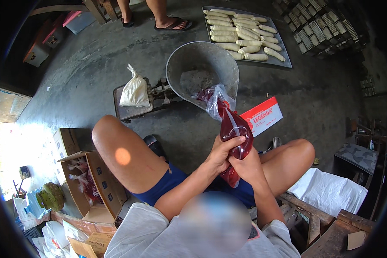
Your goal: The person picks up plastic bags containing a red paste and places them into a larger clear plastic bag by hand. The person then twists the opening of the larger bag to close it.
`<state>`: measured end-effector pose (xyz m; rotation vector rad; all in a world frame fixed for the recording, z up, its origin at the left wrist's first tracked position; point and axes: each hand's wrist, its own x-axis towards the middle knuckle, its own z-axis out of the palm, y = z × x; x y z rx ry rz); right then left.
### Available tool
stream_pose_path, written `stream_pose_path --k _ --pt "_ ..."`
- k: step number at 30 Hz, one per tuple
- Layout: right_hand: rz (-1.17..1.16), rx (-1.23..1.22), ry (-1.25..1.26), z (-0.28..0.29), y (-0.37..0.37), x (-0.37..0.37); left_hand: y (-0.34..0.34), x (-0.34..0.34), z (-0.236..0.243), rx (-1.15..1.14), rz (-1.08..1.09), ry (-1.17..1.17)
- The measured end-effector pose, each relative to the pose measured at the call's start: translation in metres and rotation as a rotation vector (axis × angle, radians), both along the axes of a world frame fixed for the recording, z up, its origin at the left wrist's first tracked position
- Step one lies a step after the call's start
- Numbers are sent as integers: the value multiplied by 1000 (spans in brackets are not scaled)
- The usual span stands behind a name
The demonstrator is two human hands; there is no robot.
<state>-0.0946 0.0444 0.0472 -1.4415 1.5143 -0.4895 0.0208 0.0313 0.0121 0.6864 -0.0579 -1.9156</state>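
Observation:
My left hand (pixel 225 152) is wrapped round a long plastic bag of dark red filling (pixel 234 124), thumb across its front. My right hand (pixel 245 163) grips the same bag lower down. The bag's upper end reaches a crumpled clear plastic bag (pixel 217 96) with more red stuff, at the lip of a large metal scoop pan (pixel 176 64). The pan rests on a scale (pixel 124 112), whose tray holds a tied white bag (pixel 134 94). A red and white carton (pixel 262 116) lies just right of the bag.
A tray (pixel 284 60) of several pale dough rolls lies ahead, beside stacked moulds (pixel 314 28). Another person's feet (pixel 165 23) stand at the top. An open carton (pixel 105 206) of red bags and a green tank (pixel 51 198) are left; white sacking (pixel 327 191) and wooden framing (pixel 314 225) are right.

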Motion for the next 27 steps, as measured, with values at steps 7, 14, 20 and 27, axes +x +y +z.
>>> stream_pose_path --k 7,14,20,27 --pt "-55 -95 -76 11 12 -3 2 6 13 -118 -120 0" --pt "-54 -119 -206 4 9 -6 0 11 21 -230 -125 -110" --pt "-11 -91 -676 -18 29 -46 2 49 21 -804 -81 -728" --pt "-345 193 -1204 -37 34 -72 -6 76 -18 -526 -228 -1985"
